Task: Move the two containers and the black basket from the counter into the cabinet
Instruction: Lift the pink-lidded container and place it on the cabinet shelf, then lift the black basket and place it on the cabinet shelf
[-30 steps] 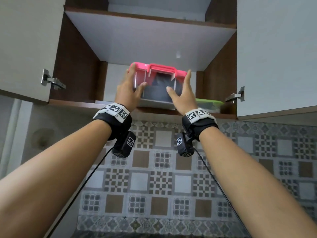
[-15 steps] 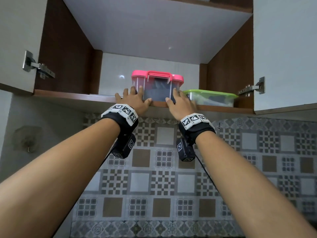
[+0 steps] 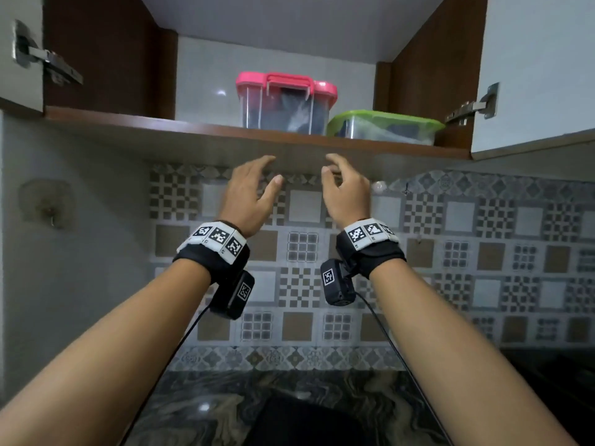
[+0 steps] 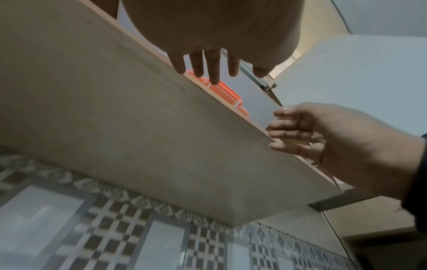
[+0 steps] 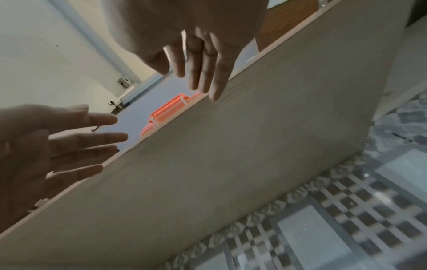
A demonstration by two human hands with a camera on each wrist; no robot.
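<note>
While both hands hang below the cabinet's bottom shelf (image 3: 206, 128), neither one holds anything. At the far left of the head view a metal hinge (image 3: 38, 59) sits on the open left door (image 3: 19, 46), and a small wall hook (image 3: 48, 204) is fixed to the plain wall beneath it. The left hand (image 3: 248, 194) is raised in front of the patterned tile wall (image 3: 483, 252), just under the shelf's front edge, its fingers loosely spread and slightly bent, touching nothing. In the right wrist view its 4 fingers (image 5: 101, 137) reach out straight toward that edge. A band with black-and-white markers (image 3: 219, 239) wraps the left wrist.

On the shelf, near the middle and set back from the front edge, stands the pink-lidded container (image 3: 285, 103), upright, with dark contents behind its clear walls. The right hand (image 3: 346, 191) hangs below it, fingers gently curled and empty; from the left wrist view its fingertips (image 4: 284, 127) lie close to the shelf's front edge, though I cannot tell if they touch. Just right of the pink one, touching or nearly so, sits the lower green-lidded container (image 3: 386, 127), toward the shelf's right end. The right door (image 3: 541, 66) is open too. At the bottom lies the marbled counter (image 3: 199, 410), with a dark shape (image 3: 306, 423) on it at the picture's lower edge that is too cropped to identify.
</note>
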